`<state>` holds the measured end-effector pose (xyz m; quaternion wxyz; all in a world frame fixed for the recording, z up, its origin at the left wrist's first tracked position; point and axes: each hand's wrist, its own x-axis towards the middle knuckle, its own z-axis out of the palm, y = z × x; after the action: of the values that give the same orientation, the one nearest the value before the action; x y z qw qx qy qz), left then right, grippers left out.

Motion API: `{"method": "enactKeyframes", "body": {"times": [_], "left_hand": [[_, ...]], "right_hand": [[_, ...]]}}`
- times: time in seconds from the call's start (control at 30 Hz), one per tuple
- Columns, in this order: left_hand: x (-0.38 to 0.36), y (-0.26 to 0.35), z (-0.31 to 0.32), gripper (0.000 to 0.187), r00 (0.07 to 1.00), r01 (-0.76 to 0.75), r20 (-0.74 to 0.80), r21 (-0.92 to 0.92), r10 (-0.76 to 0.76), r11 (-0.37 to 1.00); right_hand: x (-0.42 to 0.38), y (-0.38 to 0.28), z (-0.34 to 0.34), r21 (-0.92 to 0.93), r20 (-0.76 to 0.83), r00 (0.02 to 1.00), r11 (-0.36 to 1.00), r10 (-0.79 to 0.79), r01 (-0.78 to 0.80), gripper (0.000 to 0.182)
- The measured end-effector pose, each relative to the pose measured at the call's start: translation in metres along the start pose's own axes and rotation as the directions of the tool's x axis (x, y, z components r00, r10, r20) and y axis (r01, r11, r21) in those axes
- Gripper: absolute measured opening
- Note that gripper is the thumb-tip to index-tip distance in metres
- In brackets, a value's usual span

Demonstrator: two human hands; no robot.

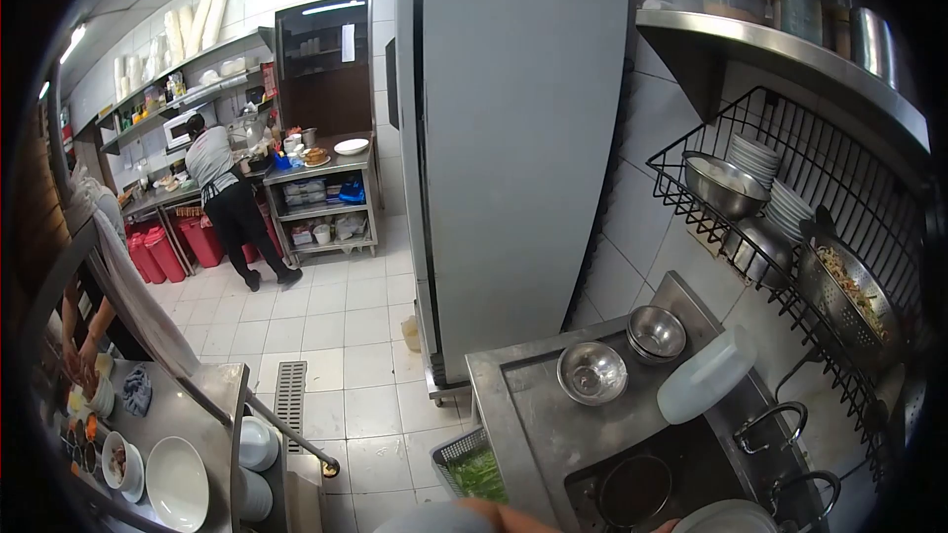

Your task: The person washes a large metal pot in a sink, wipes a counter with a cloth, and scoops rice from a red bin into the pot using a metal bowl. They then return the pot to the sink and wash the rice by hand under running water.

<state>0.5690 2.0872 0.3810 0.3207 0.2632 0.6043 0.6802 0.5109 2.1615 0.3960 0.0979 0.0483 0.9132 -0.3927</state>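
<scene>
My left forearm [509,516], below a grey sleeve [430,517], crosses the bottom edge of the view. A sliver of skin [668,526] shows farther right, beside a round metal vessel [726,517] cut off by the frame; I cannot tell what the fingers hold. My right hand is out of view. Just above lies a dark sink basin [691,456] with a round dark pan [635,490] in it. A translucent plastic jug [707,375] lies tilted at its far edge. Metal bowls [592,373] sit on the steel counter [523,405].
A black wire rack [681,199] holds plates, bowls and a colander [844,291] of food. A green-filled crate [476,474] stands left of the counter. A tall grey cabinet [523,158] rises behind. Two people work at the left, one at a far bench [215,173].
</scene>
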Motion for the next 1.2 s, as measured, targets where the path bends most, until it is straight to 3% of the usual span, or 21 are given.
{"method": "enactKeyframes", "body": {"times": [0.1, 0.13, 0.17, 0.2, 0.3, 0.33, 0.37, 0.4, 0.43, 0.47, 0.5, 0.67, 0.8, 0.87, 0.97, 1.1, 1.2], "left_hand": [[0.005, -0.022, 0.001, 0.09, 1.0, 0.025, -0.002, -0.008, -0.025, 1.0], [0.007, -0.024, 0.004, 0.089, 0.989, -0.083, 0.08, -0.404, 0.125, 0.911], [0.015, -0.044, -0.002, 0.088, 0.98, -0.169, 0.088, -0.089, 0.177, 0.982], [-0.004, -0.002, -0.01, 0.088, 0.993, -0.051, 0.092, -0.19, 0.069, 0.98], [0.003, -0.032, 0.003, 0.091, 0.969, -0.246, -0.06, -0.17, 0.239, 0.954], [0.006, -0.023, 0.0, 0.083, 0.976, -0.206, 0.011, -0.248, 0.216, 0.947], [0.002, -0.02, 0.003, 0.075, 0.982, -0.189, -0.051, -0.298, 0.182, 0.936], [-0.006, 0.009, 0.002, 0.07, 0.985, -0.166, -0.089, -0.224, 0.15, 0.96], [-0.003, 0.016, -0.004, 0.072, 0.985, -0.171, -0.019, -0.125, 0.17, 0.977], [-0.009, 0.025, 0.002, 0.072, 0.995, -0.1, -0.057, -0.289, 0.087, 0.952], [-0.003, 0.007, -0.001, 0.075, 0.987, -0.162, -0.009, -0.199, 0.163, 0.967], [-0.003, 0.026, 0.0, 0.073, 0.998, -0.033, 0.047, -0.222, 0.044, 0.975], [-0.002, 0.027, -0.001, 0.077, 0.999, 0.007, 0.034, -0.178, -0.001, 0.984], [-0.002, 0.028, -0.002, 0.078, 1.0, 0.019, 0.021, -0.189, -0.015, 0.982], [-0.004, 0.031, 0.002, 0.075, 1.0, 0.021, 0.023, -0.213, -0.016, 0.977], [-0.004, 0.036, 0.003, 0.071, 1.0, 0.007, -0.002, -0.183, -0.007, 0.983], [-0.001, 0.035, 0.001, 0.072, 0.999, 0.025, 0.035, -0.199, -0.018, 0.98]], "right_hand": [[-0.026, 0.024, -0.02, -0.006, -0.068, 0.996, 0.999, 0.048, -0.049, 0.037], [-0.038, 0.038, -0.026, -0.01, -0.096, 0.992, 0.997, 0.076, -0.077, 0.037], [-0.055, 0.051, -0.031, -0.017, -0.122, 0.986, 0.993, 0.11, -0.113, 0.037], [-0.073, 0.066, -0.035, -0.029, -0.149, 0.978, 0.988, 0.147, -0.153, 0.037], [-0.13, 0.106, -0.039, -0.081, -0.189, 0.952, 0.962, 0.241, -0.26, 0.037], [-0.143, 0.116, -0.037, -0.109, -0.183, 0.948, 0.953, 0.26, -0.282, 0.037], [-0.159, 0.124, -0.033, -0.128, -0.183, 0.944, 0.945, 0.274, -0.3, 0.037], [-0.169, 0.132, -0.029, -0.156, -0.172, 0.944, 0.939, 0.281, -0.307, 0.037], [-0.173, 0.14, -0.024, -0.183, -0.152, 0.947, 0.933, 0.283, -0.309, 0.037], [-0.175, 0.145, -0.016, -0.21, -0.13, 0.951, 0.93, 0.281, -0.303, 0.037], [-0.174, 0.151, -0.009, -0.245, -0.11, 0.953, 0.922, 0.281, -0.3, 0.037], [-0.13, 0.199, -0.015, -0.381, 0.02, 0.938, 0.87, 0.346, -0.313, 0.038], [-0.158, 0.277, -0.042, -0.549, 0.086, 0.816, 0.711, 0.571, -0.439, 0.038], [-0.187, 0.182, -0.057, -0.431, 0.02, 0.676, 0.616, 0.737, -0.659, 0.032], [-0.228, 0.266, 0.02, -0.357, -0.091, 0.887, 0.817, 0.453, -0.454, 0.042], [-0.191, 0.186, 0.038, -0.277, -0.042, 0.93, 0.89, 0.365, -0.362, 0.049], [-0.142, 0.187, 0.007, -0.301, 0.044, 0.906, 0.87, 0.422, -0.39, 0.055]]}}
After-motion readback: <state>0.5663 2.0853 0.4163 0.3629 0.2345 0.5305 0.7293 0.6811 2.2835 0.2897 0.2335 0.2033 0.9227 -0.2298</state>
